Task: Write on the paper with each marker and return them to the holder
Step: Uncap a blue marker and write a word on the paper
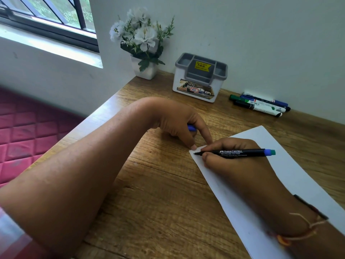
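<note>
A white sheet of paper [291, 171] lies on the wooden desk [168, 193] at the right. My right hand [233, 165] grips a black marker with a blue end [242, 152], its tip touching the paper's near-left corner. My left hand [179, 124] holds a blue cap [192, 128] in its curled fingers while two fingertips press down at the paper's corner. The grey and white holder [200, 77] stands at the back by the wall with its compartments showing no markers. Three markers [261, 104] lie side by side on the desk to its right.
A white pot of white flowers [143, 45] stands in the back corner, left of the holder. A window is at the upper left. The desk's left edge drops off to a red quilted mattress [28, 131].
</note>
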Action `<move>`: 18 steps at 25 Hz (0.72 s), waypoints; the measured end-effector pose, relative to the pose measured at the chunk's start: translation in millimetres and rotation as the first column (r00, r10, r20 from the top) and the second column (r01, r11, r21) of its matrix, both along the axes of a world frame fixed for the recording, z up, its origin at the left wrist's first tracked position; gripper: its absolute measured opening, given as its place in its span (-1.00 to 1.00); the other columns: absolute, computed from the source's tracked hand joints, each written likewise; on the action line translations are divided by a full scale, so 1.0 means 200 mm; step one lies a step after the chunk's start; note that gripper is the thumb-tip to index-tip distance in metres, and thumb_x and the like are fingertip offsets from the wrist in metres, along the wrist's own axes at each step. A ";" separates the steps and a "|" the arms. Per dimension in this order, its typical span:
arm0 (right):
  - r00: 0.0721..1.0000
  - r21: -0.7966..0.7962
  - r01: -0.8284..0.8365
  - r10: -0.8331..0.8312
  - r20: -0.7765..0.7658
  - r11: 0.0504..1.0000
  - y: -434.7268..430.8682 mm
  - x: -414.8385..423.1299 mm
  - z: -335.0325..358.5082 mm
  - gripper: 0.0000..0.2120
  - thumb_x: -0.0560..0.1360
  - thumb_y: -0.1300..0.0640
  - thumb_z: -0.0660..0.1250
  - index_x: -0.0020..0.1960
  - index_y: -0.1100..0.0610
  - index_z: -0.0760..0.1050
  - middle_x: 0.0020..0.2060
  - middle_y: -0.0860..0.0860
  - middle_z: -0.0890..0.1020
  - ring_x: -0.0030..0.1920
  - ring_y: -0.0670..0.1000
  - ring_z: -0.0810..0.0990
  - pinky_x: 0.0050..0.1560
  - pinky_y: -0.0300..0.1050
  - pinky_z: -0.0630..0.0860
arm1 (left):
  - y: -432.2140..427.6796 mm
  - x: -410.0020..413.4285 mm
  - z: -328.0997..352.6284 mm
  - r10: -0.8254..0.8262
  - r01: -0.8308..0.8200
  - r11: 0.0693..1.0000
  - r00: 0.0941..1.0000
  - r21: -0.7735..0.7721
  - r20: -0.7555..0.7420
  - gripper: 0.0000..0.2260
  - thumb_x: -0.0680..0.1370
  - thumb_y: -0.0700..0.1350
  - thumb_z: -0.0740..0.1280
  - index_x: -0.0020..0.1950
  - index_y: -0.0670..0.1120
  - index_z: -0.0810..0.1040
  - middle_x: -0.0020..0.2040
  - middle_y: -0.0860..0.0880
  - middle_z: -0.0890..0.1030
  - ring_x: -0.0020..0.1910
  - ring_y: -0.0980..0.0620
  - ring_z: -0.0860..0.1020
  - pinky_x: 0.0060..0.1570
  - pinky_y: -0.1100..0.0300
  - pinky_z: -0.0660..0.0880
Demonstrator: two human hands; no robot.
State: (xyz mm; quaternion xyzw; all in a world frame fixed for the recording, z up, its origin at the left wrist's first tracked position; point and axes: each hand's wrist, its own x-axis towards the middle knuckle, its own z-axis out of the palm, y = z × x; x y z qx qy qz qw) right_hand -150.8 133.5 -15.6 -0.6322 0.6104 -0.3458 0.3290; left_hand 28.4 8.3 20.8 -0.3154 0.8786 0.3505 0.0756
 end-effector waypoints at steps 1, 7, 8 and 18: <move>1.000 0.003 0.003 -0.003 -0.007 1.000 0.00 0.00 0.00 -0.85 0.41 0.13 0.47 -0.19 -0.10 0.76 -0.23 -0.20 0.75 -0.18 -0.22 0.68 -0.24 -0.47 0.49 | 0.00 0.00 0.00 0.000 0.000 1.000 1.000 0.001 0.001 -0.65 0.51 -0.05 0.48 0.26 0.26 0.60 -0.38 0.33 0.50 -0.35 0.33 0.46 -0.16 0.22 0.34; 0.999 -0.016 0.042 -0.042 -0.001 0.999 0.01 0.01 0.01 -0.84 0.39 0.09 0.46 -0.22 -0.16 0.74 -0.27 -0.23 0.74 -0.17 -0.24 0.68 -0.25 -0.47 0.50 | 0.00 0.00 0.00 0.018 -0.018 1.000 1.000 0.022 -0.009 -0.65 0.50 -0.04 0.49 0.23 0.28 0.61 -0.31 0.25 0.53 -0.27 0.21 0.48 -0.14 0.20 0.40; 1.000 -0.008 0.023 -0.023 -0.011 1.000 0.01 0.01 0.01 -0.83 0.41 0.11 0.46 -0.22 -0.15 0.75 -0.27 -0.24 0.74 -0.18 -0.24 0.68 -0.24 -0.48 0.49 | 0.00 0.00 0.00 0.020 -0.020 1.000 1.000 0.022 -0.007 -0.66 0.50 -0.03 0.49 0.22 0.29 0.61 -0.31 0.25 0.54 -0.24 0.17 0.49 -0.13 0.19 0.42; 0.997 0.024 0.082 -0.082 -0.018 0.996 0.00 0.01 0.02 -0.82 0.41 0.13 0.45 -0.26 -0.13 0.74 -0.29 -0.14 0.73 -0.19 -0.15 0.67 -0.18 -0.28 0.53 | 0.01 0.00 0.01 0.024 -0.024 1.000 1.000 -0.017 0.020 -0.64 0.51 -0.04 0.48 0.26 0.26 0.60 -0.38 0.42 0.50 -0.34 0.41 0.46 -0.17 0.19 0.30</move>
